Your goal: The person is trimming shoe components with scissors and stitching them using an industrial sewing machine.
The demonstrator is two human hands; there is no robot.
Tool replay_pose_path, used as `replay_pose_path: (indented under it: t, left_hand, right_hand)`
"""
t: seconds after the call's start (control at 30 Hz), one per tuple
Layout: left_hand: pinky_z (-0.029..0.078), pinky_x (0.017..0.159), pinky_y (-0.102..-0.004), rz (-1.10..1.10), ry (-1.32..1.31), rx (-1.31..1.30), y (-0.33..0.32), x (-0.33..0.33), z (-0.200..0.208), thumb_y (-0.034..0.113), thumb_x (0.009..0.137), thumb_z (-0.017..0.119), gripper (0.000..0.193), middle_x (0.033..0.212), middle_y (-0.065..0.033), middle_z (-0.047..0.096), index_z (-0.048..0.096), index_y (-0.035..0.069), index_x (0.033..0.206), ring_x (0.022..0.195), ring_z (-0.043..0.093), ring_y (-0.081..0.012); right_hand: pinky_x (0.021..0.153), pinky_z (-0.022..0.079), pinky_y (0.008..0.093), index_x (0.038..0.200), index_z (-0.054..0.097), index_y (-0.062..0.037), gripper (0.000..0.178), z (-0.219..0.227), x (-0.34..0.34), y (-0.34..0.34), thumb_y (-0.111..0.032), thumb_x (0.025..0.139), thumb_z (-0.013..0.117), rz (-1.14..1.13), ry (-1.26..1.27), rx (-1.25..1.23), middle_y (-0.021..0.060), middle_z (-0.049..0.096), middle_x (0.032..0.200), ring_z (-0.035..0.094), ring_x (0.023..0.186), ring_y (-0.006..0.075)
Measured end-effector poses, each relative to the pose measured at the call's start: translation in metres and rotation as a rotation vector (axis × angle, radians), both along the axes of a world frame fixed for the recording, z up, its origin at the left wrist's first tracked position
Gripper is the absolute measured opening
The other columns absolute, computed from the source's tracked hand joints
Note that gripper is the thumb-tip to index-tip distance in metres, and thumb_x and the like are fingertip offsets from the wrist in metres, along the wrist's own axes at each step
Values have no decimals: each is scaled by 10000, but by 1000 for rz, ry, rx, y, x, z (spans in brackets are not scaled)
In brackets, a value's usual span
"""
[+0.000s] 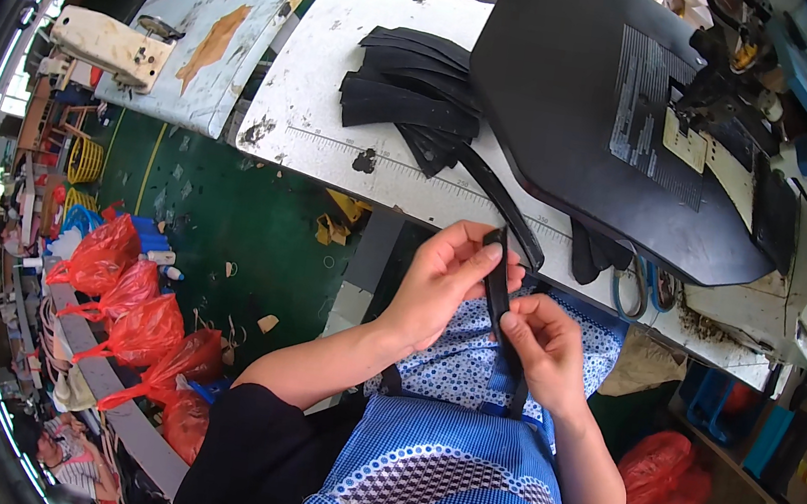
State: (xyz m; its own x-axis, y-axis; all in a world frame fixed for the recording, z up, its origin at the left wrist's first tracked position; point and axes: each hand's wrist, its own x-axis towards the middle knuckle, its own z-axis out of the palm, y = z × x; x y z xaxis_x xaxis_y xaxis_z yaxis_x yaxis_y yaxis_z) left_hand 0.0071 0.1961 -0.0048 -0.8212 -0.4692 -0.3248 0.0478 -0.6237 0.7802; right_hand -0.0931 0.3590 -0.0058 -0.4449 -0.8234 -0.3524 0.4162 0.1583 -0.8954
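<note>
A narrow black fabric strip (pixel 498 289) is stretched between my two hands above my lap, close to the table's front edge. My left hand (pixel 451 273) pinches its upper end between thumb and fingers. Lower down, my right hand (pixel 543 350) grips the same strip with the thumb on top. Just beyond my fingers, another black strip (pixel 500 203) lies curved across the table edge. It reaches from a fanned pile of black fabric pieces (pixel 413 92) on the white table (pixel 320 71).
A sewing machine (pixel 742 122) with a wide black plate (pixel 575 82) takes up the table's right side. Scissors (pixel 633 285) hang at the front edge beside dark fabric (pixel 595 253). Red plastic bags (pixel 147 326) line the left; another red bag (pixel 663 480) sits low right.
</note>
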Motion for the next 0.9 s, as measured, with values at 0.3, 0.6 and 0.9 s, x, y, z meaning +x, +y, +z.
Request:
replay_pose_path:
  t: [0.3, 0.6, 0.9]
  left_hand:
    - [519, 939, -317, 314, -122, -1112, -56, -9, -4, 55, 1002, 697, 235, 1177, -77, 654, 621, 31, 1223, 1014, 634, -174]
    - [428, 1172, -479, -56, -87, -1761, -44, -22, -43, 178, 908, 763, 402, 1359, -130, 608, 656, 30, 1266, 1350, 552, -351]
    - [489, 1025, -467, -52, -16, -1785, -60, -43, -40, 135, 892, 764, 294, 1250, -88, 651, 697, 62, 1169, 1212, 609, -316]
  right_hand:
    - [709, 560, 404, 1080, 752, -23, 174, -19, -59, -84, -140, 951, 742, -81, 1581, 180, 141, 749, 886, 728, 764, 286]
    - [896, 553, 450, 1143, 758, -21, 224, -10, -85, -47, -126, 945, 747, -167, 1388, 242, 178, 768, 1083, 731, 995, 384]
    - [810, 555, 398, 1176, 724, 18, 305, -30, -118, -27, -182, 952, 782, -94, 1338, 300, 180, 756, 1047, 717, 906, 315]
